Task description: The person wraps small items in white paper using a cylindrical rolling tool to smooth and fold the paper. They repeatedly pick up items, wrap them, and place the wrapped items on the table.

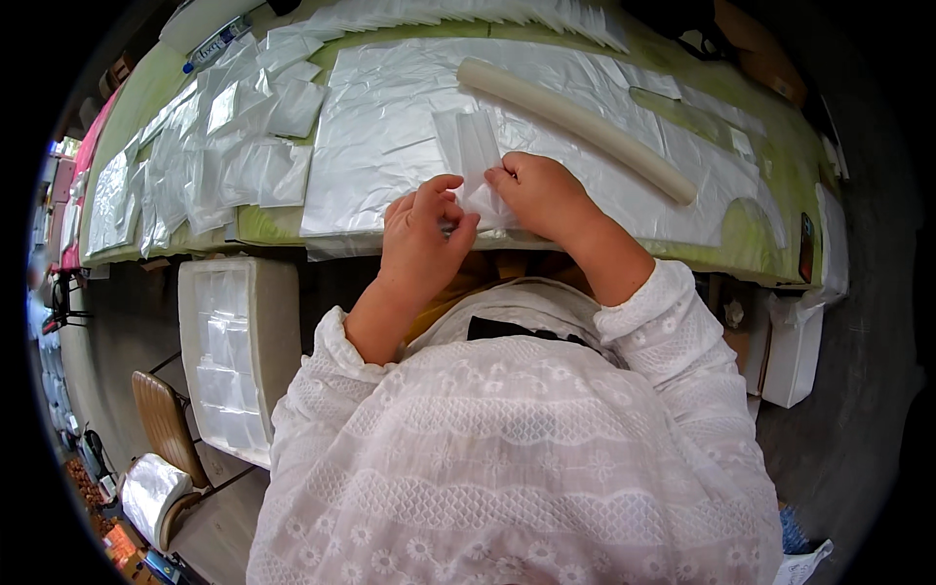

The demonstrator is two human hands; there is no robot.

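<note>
A thin, clear plastic bag (477, 142) with lengthwise folds stands out over the sheet-covered table in front of me. My right hand (542, 195) pinches its right side near the lower end, thumb against curled fingers. Just left of the bag is my left hand (421, 232), its fingers loosely bent and a gap showing between thumb and forefinger; nothing is visibly held in it. Beneath both hands spreads crinkled clear plastic sheeting (375, 127). A long pale tube (575, 127) lies slantwise on the sheeting, beyond and to the right of my right hand.
Clear plastic packets (229, 146) lie heaped on the green tabletop (268, 224) at left, with a bottle (216, 44) behind. More packets (468, 12) line the far edge. Below left stand a white box (278, 322) of clear packets and a brown chair (168, 419).
</note>
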